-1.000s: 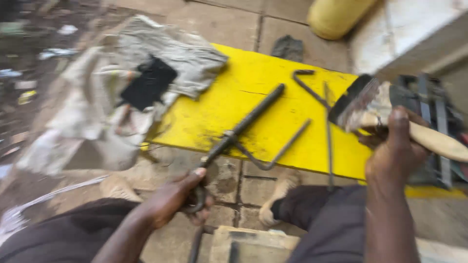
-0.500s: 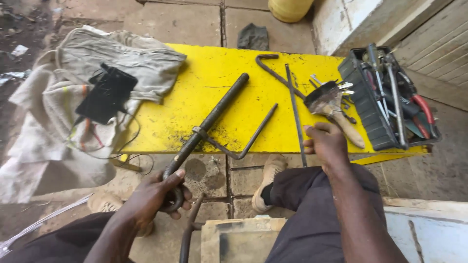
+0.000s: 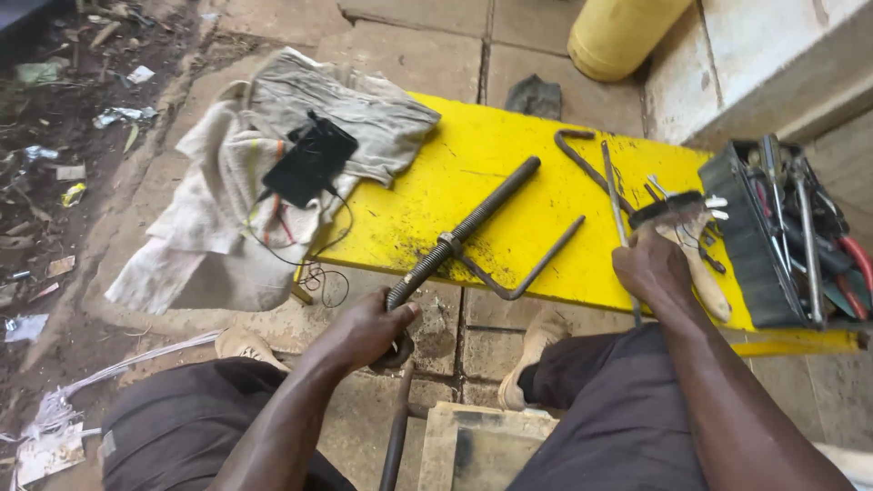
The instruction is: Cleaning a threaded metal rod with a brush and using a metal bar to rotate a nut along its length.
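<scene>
A yellow surface lies low on the paved floor, and on its left end a grey cloth is spread with a black flat device on top. At the right end stands a dark toolbox full of hand tools. A long threaded steel rod lies diagonally on the surface, its lower end hanging over the near edge. The left hand has its fingers closed around this lower end. The rod looks heavy and stiff, and the thread gives good grip, so the overhanging end seems the best place to hold. The right hand rests on a wooden-handled brush; its fingers are bent over the handle, but I cannot tell if they grip it.
</scene>
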